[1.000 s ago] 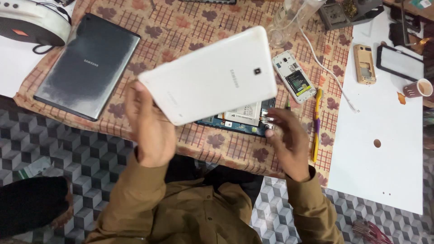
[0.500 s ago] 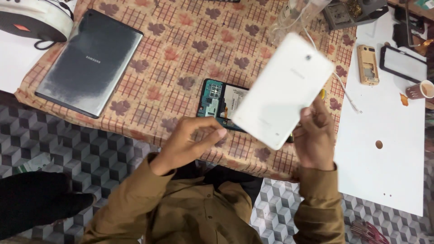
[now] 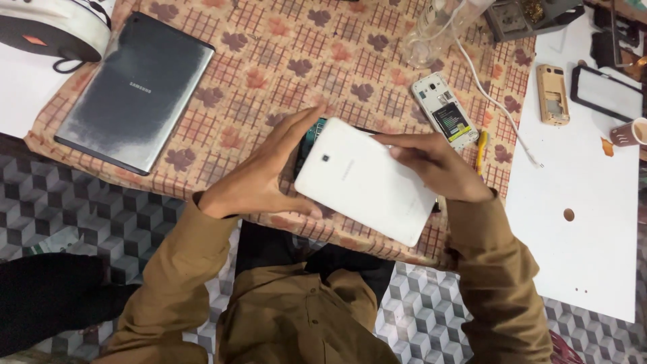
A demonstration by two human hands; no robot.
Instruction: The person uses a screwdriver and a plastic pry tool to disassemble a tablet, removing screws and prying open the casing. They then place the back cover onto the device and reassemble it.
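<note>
Along the two long edges of the white back cover your fingers are closed on it: the left hand cups the corner by the small camera hole, fingers stretched up past its top edge, while the right hand lies flat over the opposite end with the fingers pointing inward. The cover sits tilted over the opened tablet body, of which only a dark sliver with bits of circuit shows at the upper left; whether the cover already touches it all round cannot be told from here. To seat it well, I judge you should line up the camera hole and that exposed corner first, then press down along the rim rather than in the middle, keeping the panel flat so it does not flex. Work with light, even pressure from both thumbs and listen for the clips. Beyond your hands, the patterned cloth covers the bench; a grey tablet lies face down well apart to the left, a small opened phone rests near your right hand with a yellow tool just beside it, and a white cable runs past toward the white board.
</note>
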